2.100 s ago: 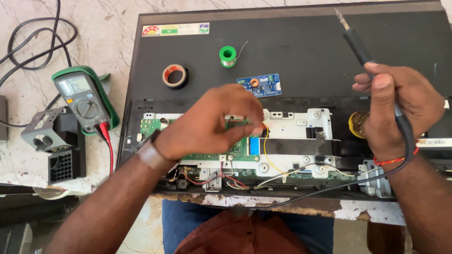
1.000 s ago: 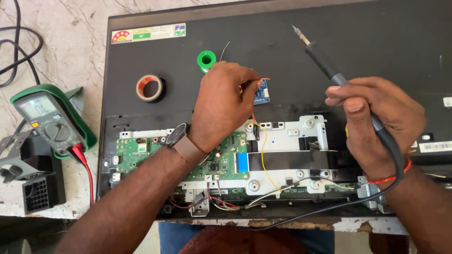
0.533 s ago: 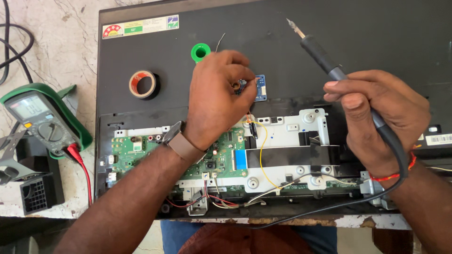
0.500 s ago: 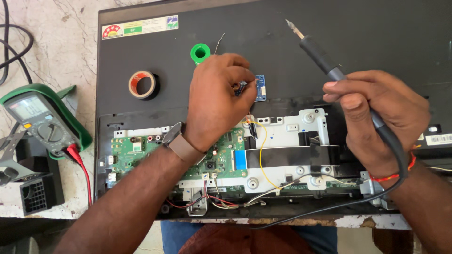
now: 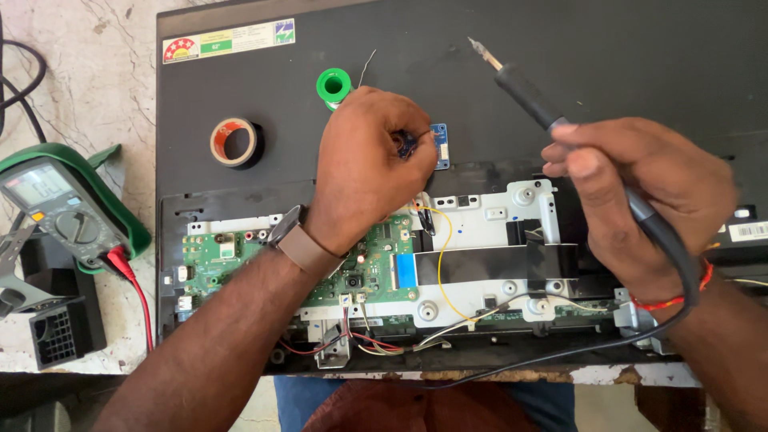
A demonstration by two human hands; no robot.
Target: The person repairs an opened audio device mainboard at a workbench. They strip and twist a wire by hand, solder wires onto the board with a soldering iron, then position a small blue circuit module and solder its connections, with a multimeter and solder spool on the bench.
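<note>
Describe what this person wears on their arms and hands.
Both forearms are bare, with no sleeves or gloves. The left hand has a watch at the wrist, on a broad brownish strap with a dark case. The right hand has a thin red-orange thread tied around its wrist.

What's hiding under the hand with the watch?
The left hand covers most of a small blue board; only its right edge shows. Below the wrist lies the green circuit board. What the fingers pinch is hidden.

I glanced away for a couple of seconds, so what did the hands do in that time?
The left hand moved up from the green circuit board to pinch the small blue module board. The right hand kept holding the black soldering iron, tip raised. Tape roll and multimeter lie unmoved.
</note>
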